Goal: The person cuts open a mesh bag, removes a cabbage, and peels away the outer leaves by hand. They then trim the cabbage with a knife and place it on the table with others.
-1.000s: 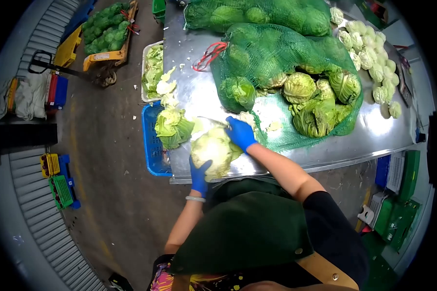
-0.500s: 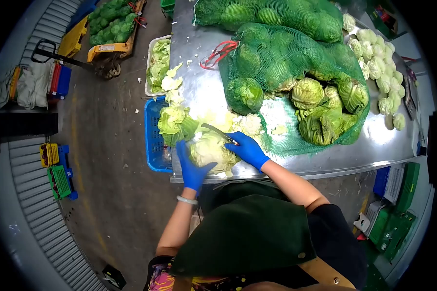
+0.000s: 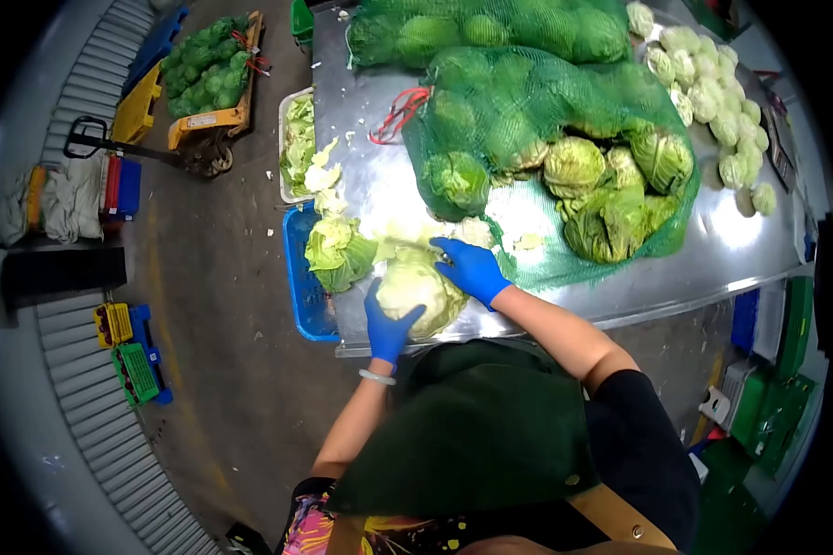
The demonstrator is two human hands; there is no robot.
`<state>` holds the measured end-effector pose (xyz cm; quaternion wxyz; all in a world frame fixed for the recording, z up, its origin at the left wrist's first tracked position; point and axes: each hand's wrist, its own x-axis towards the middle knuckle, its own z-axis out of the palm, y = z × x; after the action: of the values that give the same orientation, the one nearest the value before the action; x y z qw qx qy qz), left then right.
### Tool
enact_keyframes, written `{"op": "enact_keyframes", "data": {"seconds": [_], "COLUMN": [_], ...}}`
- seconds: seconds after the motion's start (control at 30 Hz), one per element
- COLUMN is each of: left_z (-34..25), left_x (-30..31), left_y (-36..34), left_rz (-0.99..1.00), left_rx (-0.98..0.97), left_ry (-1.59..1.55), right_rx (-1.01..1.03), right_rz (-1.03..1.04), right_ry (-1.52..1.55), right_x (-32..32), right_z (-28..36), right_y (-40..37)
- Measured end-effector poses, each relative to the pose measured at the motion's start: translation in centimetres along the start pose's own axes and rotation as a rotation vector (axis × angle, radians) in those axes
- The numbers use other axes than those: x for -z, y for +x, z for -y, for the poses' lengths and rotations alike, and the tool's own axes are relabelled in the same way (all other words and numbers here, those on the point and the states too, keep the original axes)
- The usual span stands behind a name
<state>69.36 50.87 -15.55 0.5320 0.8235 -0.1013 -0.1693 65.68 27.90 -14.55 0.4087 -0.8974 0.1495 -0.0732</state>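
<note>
Both of my hands wear blue gloves. A pale cabbage (image 3: 423, 291) rests on the metal table near its front edge. My left hand (image 3: 391, 322) lies against the cabbage's left and near side, thumb spread over it. My right hand (image 3: 469, 268) is at the cabbage's upper right, fingers bent round a knife handle that is mostly hidden; the blade (image 3: 407, 244) is faint behind the cabbage. Loose outer leaves (image 3: 339, 252) lie to the left, overhanging a blue crate (image 3: 298, 277). Beyond the right hand are trimmed leaf pieces (image 3: 472, 231).
An open green net bag (image 3: 518, 120) of cabbages lies on the metal table (image 3: 361, 102), with another net bag (image 3: 500, 28) behind. Trimmed cabbages (image 3: 713, 97) are piled at the right. A white crate of leaves (image 3: 296, 143) stands left; a pallet jack (image 3: 204, 153) is farther off.
The cabbage now shows a smoother, paler side up. My left hand has moved lower along its side, and the knife blade is less visible. The whole view has shifted slightly.
</note>
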Motion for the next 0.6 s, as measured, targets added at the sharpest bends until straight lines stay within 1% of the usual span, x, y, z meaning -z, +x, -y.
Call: {"op": "enact_keyframes", "data": {"seconds": [0.03,0.07,0.1,0.13,0.2,0.23,0.27,0.3,0.33,0.37,0.4,0.43,0.47,0.53,0.57,0.6], "left_z": [-0.1,-0.3,-0.3,0.0,1.0,1.0,0.4,-0.6,-1.3,-1.3,-1.3,-1.2,-1.1,-1.0,-0.9,-0.7], "left_x": [-0.2,-0.7,-1.0,-0.8,0.0,1.0,1.6,2.2,2.3,1.8,1.3,0.9,0.5,-0.2,-0.5,-0.8], "left_y": [-0.5,-0.9,-1.0,-1.0,-1.2,-1.0,-0.8,-0.1,0.6,1.3,2.1,2.7,3.0,3.7,3.7,3.8], "left_rz": [0.009,-0.103,-0.223,-0.236,-0.143,-0.045,0.013,0.109,0.201,0.194,0.257,0.322,0.323,0.212,0.219,0.171], "left_rx": [0.002,0.119,0.232,0.220,0.306,0.321,0.295,0.185,0.073,0.082,-0.038,-0.161,-0.156,-0.045,-0.045,0.029], "left_ry": [0.008,-0.157,-0.327,-0.332,-0.231,-0.294,-0.166,0.002,0.164,0.154,0.167,0.181,0.174,0.192,0.192,0.126], "right_rx": [0.008,0.026,0.003,-0.167,-0.050,-0.020,0.011,0.085,0.130,0.043,-0.045,-0.089,-0.093,-0.091,-0.038,-0.044], "right_rz": [0.042,0.086,-0.073,-0.129,-0.103,-0.018,0.065,0.016,-0.051,-0.011,0.027,0.017,0.022,-0.113,-0.127,-0.134], "right_ry": [-0.120,-0.243,-0.222,-0.149,-0.156,-0.149,-0.140,-0.100,-0.035,0.102,0.237,0.234,0.228,0.254,0.274,0.275], "right_x": [-1.0,-1.8,-1.2,-0.7,0.3,1.5,2.7,3.4,2.7,2.4,2.3,2.1,2.0,1.9,1.5,1.7], "right_z": [-1.2,-2.7,-3.3,-3.7,-2.9,-0.9,1.2,2.8,3.1,3.5,4.0,3.7,3.1,1.5,1.1,1.6], "right_y": [0.1,0.7,1.8,2.2,1.9,1.2,0.7,-0.1,-1.1,-2.1,-2.6,-2.9,-3.2,-3.4,-3.5,-3.4]}}
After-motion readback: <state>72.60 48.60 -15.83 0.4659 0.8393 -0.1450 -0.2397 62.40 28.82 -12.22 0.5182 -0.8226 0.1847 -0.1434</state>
